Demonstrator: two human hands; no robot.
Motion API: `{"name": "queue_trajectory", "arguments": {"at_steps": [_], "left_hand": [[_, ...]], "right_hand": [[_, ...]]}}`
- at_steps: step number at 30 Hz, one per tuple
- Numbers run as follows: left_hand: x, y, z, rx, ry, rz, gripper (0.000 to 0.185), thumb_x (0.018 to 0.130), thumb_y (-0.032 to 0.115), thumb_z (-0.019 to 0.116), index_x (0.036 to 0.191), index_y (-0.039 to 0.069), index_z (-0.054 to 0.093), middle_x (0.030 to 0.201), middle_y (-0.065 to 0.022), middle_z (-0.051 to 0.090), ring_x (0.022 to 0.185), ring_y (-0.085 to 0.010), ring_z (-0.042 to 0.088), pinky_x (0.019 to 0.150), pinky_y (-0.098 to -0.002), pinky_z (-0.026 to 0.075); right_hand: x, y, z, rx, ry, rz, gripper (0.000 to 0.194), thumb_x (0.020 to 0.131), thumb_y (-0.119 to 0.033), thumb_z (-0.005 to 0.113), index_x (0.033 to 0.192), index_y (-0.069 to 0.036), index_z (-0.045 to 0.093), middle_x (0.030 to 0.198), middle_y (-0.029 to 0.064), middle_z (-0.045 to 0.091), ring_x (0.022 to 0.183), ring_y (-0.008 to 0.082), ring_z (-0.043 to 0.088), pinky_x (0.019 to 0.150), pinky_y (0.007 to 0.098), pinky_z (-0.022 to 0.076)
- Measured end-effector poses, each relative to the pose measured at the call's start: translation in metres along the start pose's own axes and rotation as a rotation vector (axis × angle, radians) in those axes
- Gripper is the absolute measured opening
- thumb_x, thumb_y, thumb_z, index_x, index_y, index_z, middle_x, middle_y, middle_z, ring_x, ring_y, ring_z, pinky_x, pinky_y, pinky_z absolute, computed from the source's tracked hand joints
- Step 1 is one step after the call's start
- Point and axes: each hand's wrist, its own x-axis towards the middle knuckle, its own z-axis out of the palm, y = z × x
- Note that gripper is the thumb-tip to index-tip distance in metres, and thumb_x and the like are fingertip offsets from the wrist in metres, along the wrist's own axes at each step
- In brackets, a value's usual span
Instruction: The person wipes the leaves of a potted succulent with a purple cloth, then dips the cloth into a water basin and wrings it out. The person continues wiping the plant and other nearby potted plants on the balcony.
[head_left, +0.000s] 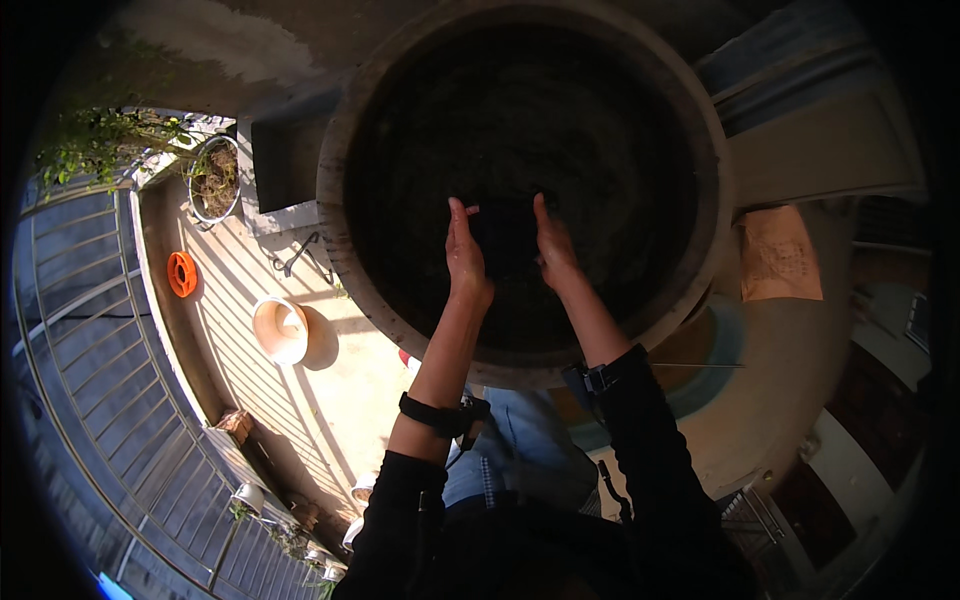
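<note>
A large round basin (339, 247) with a thick pale rim and a very dark inside stands right before me. Over its lower middle, both hands hold one dark item (508, 234) between them; its kind is too dark to tell. My left hand (465, 251) grips its left edge, thumb pointing away from me. On the right edge is my right hand (553, 241), thumb likewise extended. The skin looks wet. The fingers beneath the item are mostly hidden. Dark straps with small devices sit on both forearms.
Left of the basin are a concrete trough (281, 220), a potted plant (215, 180), an orange ring-shaped object (181, 274) and a pale bucket (280, 331) on the floor. A metal railing (97, 315) curves along the far left. An orange-brown sheet or bag (780, 255) lies to the right.
</note>
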Motion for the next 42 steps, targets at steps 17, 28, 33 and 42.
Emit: {"name": "queue_trajectory", "arguments": {"at_steps": [17,28,33,42], "left_hand": [[-0.014,-0.009,-0.044,0.942,-0.011,0.799,0.044,0.081,0.009,0.077,0.124,0.007,0.067,0.133,-0.0182,0.059,0.125,-0.0342,0.059,0.101,-0.0395,0.05],[-0.003,0.026,-0.025,0.291,-0.246,0.444,0.017,0.096,0.01,0.07,0.095,0.009,0.054,0.081,0.0069,0.047,0.078,-0.0029,0.043,0.076,-0.0207,0.038],[-0.015,0.042,-0.029,0.254,-0.163,0.538,0.017,0.096,0.009,0.069,0.096,0.013,0.052,0.08,0.0087,0.043,0.076,-0.0032,0.037,0.077,-0.0198,0.034],[-0.028,0.018,-0.049,0.275,-0.098,0.621,0.02,0.09,-0.001,0.066,0.09,0.011,0.05,0.081,0.0067,0.046,0.074,-0.0016,0.042,0.07,-0.019,0.035]], "right_hand": [[-0.06,-0.045,-0.045,1.025,-0.883,-0.083,0.058,0.106,-0.033,0.055,0.154,-0.006,0.038,0.159,0.0141,0.043,0.141,0.0277,0.048,0.109,0.0418,0.044],[-0.048,-0.039,-0.052,0.006,-0.464,-0.357,0.058,0.094,0.0,0.064,0.148,-0.006,0.044,0.128,0.0042,0.059,0.105,0.0113,0.061,0.086,0.0283,0.055],[-0.037,-0.051,-0.074,-0.148,-0.166,-0.346,0.052,0.099,-0.012,0.063,0.148,-0.003,0.048,0.132,0.0118,0.062,0.107,0.0181,0.064,0.088,0.0329,0.0557],[-0.039,-0.053,-0.101,0.052,-0.248,-0.424,0.03,0.098,-0.017,0.072,0.126,-0.01,0.064,0.082,-0.004,0.061,0.081,0.0058,0.056,0.078,0.0235,0.0473]]}}
